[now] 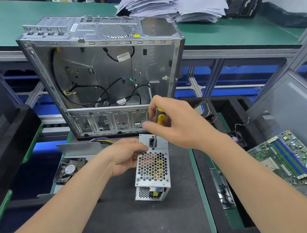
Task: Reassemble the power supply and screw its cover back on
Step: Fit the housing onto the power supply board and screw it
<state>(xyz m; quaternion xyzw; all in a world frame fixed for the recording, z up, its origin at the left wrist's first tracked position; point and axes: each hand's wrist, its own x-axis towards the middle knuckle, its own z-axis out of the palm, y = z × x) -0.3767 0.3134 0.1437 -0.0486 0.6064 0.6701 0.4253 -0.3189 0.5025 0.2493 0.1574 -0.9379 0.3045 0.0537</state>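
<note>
On the black mat, stood on end: silver perforated-metal power supply, gripped at its side by the curled left hand, likely to stop twisting. Pinched in the right hand, yellow-and-black screwdriver, tip down on a cover screw. Behind, open grey computer case; rightward, green motherboard.

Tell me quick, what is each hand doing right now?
Left hand: grips the power supply by its side.
Right hand: holds the screwdriver, tip on the power supply's panel.
</note>
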